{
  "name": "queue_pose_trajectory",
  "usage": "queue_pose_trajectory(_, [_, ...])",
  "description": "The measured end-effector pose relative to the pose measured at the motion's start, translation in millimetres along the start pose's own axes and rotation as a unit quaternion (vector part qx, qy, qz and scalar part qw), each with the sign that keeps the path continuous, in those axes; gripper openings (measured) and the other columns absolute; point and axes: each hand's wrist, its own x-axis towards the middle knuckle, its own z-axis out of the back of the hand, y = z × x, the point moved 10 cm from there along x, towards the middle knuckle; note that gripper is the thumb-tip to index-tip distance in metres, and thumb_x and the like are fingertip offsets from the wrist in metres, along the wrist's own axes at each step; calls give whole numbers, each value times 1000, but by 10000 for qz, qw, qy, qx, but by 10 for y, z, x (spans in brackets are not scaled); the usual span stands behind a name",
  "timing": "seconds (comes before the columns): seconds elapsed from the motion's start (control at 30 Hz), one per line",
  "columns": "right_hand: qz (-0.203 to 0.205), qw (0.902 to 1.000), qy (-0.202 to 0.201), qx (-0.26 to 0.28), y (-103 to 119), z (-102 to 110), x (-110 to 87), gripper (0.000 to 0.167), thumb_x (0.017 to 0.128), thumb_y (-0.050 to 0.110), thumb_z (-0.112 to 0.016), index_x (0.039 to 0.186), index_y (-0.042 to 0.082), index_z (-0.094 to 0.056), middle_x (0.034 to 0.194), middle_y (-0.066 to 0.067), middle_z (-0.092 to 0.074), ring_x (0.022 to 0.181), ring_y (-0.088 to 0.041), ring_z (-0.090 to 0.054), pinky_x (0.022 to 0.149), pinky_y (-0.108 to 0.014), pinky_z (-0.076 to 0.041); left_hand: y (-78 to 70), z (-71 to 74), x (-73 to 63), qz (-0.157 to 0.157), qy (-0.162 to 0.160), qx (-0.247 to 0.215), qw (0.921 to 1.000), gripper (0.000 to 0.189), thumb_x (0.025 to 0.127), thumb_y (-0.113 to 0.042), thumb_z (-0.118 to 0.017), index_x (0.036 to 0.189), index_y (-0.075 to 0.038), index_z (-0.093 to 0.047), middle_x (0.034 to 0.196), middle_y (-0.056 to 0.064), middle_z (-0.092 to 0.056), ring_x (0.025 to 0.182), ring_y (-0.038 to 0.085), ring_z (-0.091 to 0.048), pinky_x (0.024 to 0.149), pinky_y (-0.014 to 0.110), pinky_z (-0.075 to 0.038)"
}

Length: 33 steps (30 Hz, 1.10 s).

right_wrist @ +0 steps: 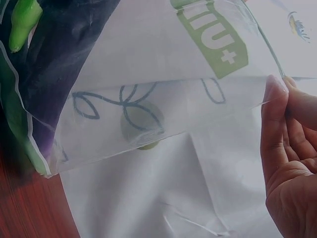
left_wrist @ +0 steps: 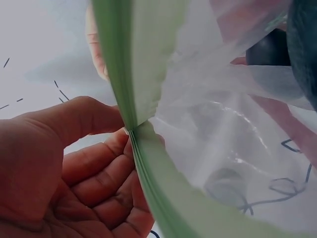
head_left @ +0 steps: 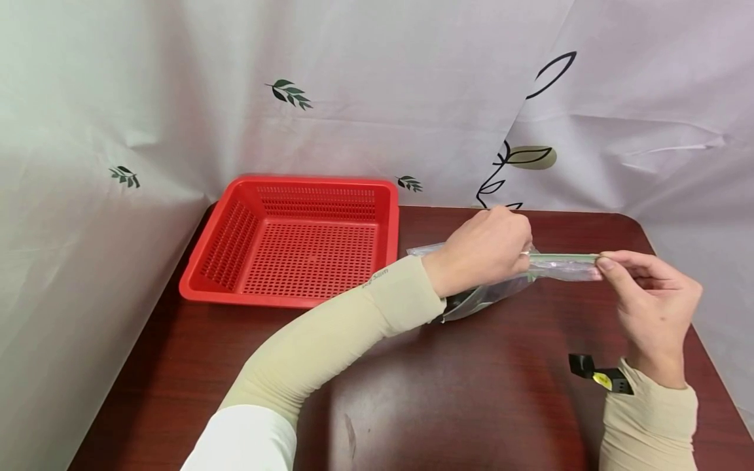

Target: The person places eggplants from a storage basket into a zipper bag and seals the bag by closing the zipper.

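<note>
A clear zip bag (head_left: pixel 489 297) with a green zip strip (left_wrist: pixel 119 74) hangs over the table between both hands. My left hand (head_left: pixel 491 245) pinches the strip partway along, thumb against fingers (left_wrist: pixel 101 171). At the strip's far right end, the right hand (head_left: pixel 662 297) grips the bag's corner between thumb and fingertips. Inside the bag, dark purple eggplants (right_wrist: pixel 64 59) show through the plastic, one with a green stem (right_wrist: pixel 24 22). A green printed label (right_wrist: pixel 218 44) marks the bag near the strip. In the head view the left forearm covers part of the bag.
A red perforated plastic basket (head_left: pixel 191 288) stands at the table's back left, with nothing in it. The dark red wooden table (head_left: pixel 459 392) meets a white leaf-patterned sheet (head_left: pixel 353 98) behind and at the sides. A black wrist strap (head_left: pixel 618 381) sits on the right wrist.
</note>
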Motion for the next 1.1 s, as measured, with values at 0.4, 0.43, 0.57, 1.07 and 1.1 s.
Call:
queue_pose_trajectory(0.4, [-64, 9999, -95, -112, -18, 48, 2, 17, 75, -28, -66, 91, -31, -61, 74, -17, -72, 60, -20, -68, 63, -20, -53, 28, 3, -44, -22, -40, -50, 10000, 38, 83, -4, -55, 56, -18, -32, 59, -5, -18, 62, 10, -17, 52, 22, -20])
queue_pose_trajectory(0.43, [-68, 9999, -90, -128, -25, 56, 2, 18, 75, -28, -67, 92, -31, -61, 75, -18, -72, 60, -20, -68, 63, -20, -53, 29, 3, -47, -30, -45, -63, 10000, 38, 83, -3, -55, 56, -18, -32, 59, -5, -18, 62, 10, -16, 52, 22, -20])
queue_pose_trajectory(0.57, [-24, 9998, -19, -188, -30, 71, 2, 19, 76, -27, -67, 93, -32, -59, 77, -19, -73, 61, -20, -69, 64, -21, -54, 40, 6, -53, -24, -42, -80, 10000, 37, 81, -2, -54, 56, -17, -32, 59, -4, -17, 62, 10, -15, 52, 22, -18])
queue_pose_trajectory(1.07, [-22, 10000, 9, -61, -23, 82, -6, 21, 75, -29, -67, 94, -34, -57, 79, -21, -72, 62, -21, -70, 65, -23, -56, 68, 21, -71, -5, 41, 24, 10000, 36, 82, -2, -53, 55, -18, -34, 57, -5, -20, 62, 11, -21, 53, 22, -24])
queue_pose_trajectory(1.1, [-14, 10000, 24, -81, -20, 80, -4, 21, 76, -29, -67, 94, -34, -57, 79, -21, -72, 62, -21, -70, 65, -23, -56, 70, 23, -72, -2, 48, 45, 10000, 36, 82, -3, -54, 55, -18, -35, 57, -5, -20, 62, 11, -22, 53, 22, -25])
